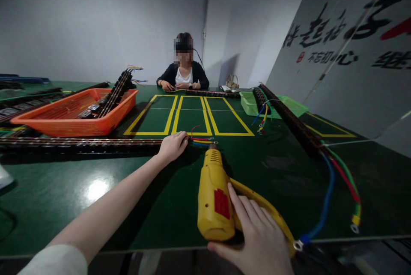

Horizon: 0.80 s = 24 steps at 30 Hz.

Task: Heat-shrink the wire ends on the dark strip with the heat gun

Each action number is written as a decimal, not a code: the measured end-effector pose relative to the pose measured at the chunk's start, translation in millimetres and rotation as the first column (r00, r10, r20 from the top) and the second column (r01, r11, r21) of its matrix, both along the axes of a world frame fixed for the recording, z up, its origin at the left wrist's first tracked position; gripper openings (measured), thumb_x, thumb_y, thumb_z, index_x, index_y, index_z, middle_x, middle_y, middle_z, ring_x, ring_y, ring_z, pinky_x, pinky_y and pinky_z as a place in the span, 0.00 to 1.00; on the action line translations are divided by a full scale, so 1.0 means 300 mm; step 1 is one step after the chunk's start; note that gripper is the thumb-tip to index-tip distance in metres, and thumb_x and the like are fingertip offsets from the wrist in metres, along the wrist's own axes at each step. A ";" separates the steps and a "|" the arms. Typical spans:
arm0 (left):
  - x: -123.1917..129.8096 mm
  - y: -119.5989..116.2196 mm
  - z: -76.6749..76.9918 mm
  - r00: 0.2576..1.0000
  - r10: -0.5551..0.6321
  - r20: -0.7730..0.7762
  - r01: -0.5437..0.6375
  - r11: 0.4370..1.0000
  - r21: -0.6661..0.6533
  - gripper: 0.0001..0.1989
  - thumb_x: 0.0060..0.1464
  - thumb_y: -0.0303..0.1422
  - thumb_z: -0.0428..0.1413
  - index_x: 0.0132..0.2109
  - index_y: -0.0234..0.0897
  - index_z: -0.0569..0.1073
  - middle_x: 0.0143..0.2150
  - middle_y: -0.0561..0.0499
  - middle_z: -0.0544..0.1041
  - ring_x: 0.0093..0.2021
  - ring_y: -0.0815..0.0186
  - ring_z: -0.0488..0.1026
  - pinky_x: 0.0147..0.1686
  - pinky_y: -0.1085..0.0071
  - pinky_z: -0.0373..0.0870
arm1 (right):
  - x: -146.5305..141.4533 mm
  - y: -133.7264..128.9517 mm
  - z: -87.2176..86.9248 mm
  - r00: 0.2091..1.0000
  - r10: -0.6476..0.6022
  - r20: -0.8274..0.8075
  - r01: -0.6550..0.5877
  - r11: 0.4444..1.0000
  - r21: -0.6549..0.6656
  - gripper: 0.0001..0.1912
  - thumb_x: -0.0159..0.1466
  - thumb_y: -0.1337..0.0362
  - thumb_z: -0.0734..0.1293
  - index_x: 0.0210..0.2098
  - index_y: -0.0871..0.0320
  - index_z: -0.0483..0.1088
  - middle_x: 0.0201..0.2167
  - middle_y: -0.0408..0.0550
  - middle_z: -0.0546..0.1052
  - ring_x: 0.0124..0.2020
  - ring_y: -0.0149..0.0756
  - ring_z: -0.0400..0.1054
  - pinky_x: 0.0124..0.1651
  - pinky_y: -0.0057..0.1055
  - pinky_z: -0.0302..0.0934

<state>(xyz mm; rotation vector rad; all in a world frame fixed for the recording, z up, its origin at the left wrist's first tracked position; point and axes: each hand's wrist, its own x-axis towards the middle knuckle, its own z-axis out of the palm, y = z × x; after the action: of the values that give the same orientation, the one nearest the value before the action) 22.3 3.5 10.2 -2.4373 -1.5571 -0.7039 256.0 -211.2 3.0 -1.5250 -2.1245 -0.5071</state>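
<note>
A yellow heat gun [215, 198] with a red label lies on its side on the green table, its metal nozzle pointing away at the wire ends. My right hand [260, 232] is wrapped round its handle near the table's front edge. My left hand [174, 145] is closed on the right end of a long black busbar strip [83, 144] that runs in from the left. From that end, just beyond my left hand, red, yellow and blue wires [203, 141] with ring terminals reach to the nozzle.
An orange basket [80, 127] holding black strips stands at the left. A green basket [289, 106] and a long dark strip [289, 121] with coloured cables are at the right. Across the table sits a person [183, 69].
</note>
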 end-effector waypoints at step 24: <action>0.011 -0.487 0.241 0.895 -0.444 0.041 0.439 0.894 0.089 0.15 0.48 0.47 0.46 0.42 0.62 0.72 0.40 0.57 0.76 0.45 0.59 0.73 0.42 0.55 0.75 | -0.034 -0.009 -0.008 0.973 0.091 -0.213 -0.093 0.996 0.001 0.48 0.47 0.27 0.57 0.52 0.58 0.68 0.41 0.51 0.77 0.40 0.44 0.71 0.43 0.36 0.60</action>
<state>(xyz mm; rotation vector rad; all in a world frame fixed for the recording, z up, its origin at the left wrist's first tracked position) 25.6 -142.5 82.6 -2.7588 -0.9650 -0.8954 245.8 -214.0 0.5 -1.4098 -2.0220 -0.2886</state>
